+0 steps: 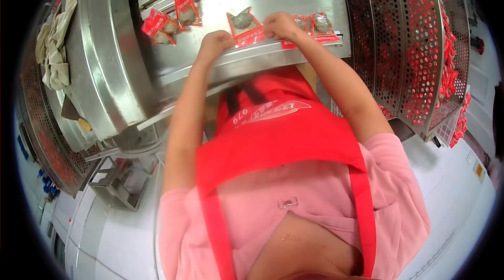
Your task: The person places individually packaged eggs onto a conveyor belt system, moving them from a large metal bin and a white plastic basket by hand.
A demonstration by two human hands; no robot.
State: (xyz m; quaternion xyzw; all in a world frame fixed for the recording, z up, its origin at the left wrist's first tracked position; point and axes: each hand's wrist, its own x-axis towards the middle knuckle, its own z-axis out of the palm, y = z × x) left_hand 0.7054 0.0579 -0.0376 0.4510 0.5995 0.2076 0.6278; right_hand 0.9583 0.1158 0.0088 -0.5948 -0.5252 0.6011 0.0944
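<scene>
My left hand (219,43) grips the near left corner of a red-edged clear plastic pouch (241,22) with a round, dark item inside. At the pouch's right corner my right hand (278,26) has its fingers closed on the edge. The pouch lies flat by the front rail of a steel machine table. Right of my right hand, two similar pouches lie side by side, one a filled pouch (322,24), the other partly behind my wrist. Several more filled pouches (187,8) lie loosely to the left of my hands.
A metal rail (244,57) runs along the table's near edge. Perforated metal baskets (413,43) stand at the right, with red packets (449,51) behind them. At the left, a pale cloth (57,47) and a scraper-like tool (75,114) lie on a steel housing (114,51).
</scene>
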